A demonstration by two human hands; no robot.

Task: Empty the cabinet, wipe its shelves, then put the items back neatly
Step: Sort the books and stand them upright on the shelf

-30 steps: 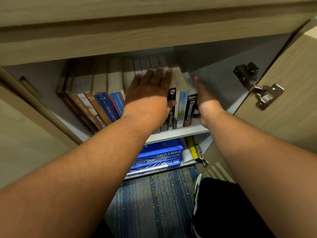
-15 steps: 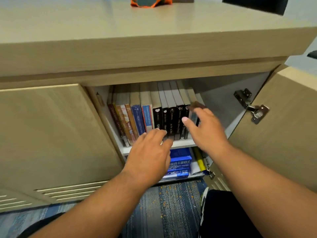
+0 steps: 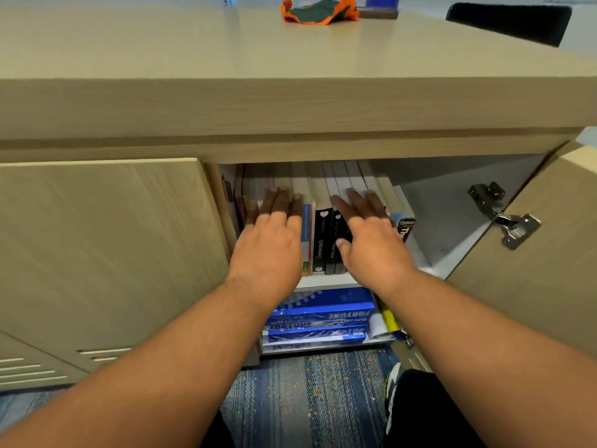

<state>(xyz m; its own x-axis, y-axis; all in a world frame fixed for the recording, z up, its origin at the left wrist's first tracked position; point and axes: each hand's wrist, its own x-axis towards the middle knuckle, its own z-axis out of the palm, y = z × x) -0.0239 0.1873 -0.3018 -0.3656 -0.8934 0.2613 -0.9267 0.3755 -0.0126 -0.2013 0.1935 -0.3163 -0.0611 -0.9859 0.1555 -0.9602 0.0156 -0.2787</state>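
Now both hands flat with fingers spread, left hand and right hand lying on row of books standing on cabinet upper shelf, paper reams below, cloth on desk.

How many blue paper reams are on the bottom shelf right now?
3 visible, stacked flat: top ream, middle ream, bottom ream. A fourth pack may lie beneath; the left forearm covers the stack's left end.
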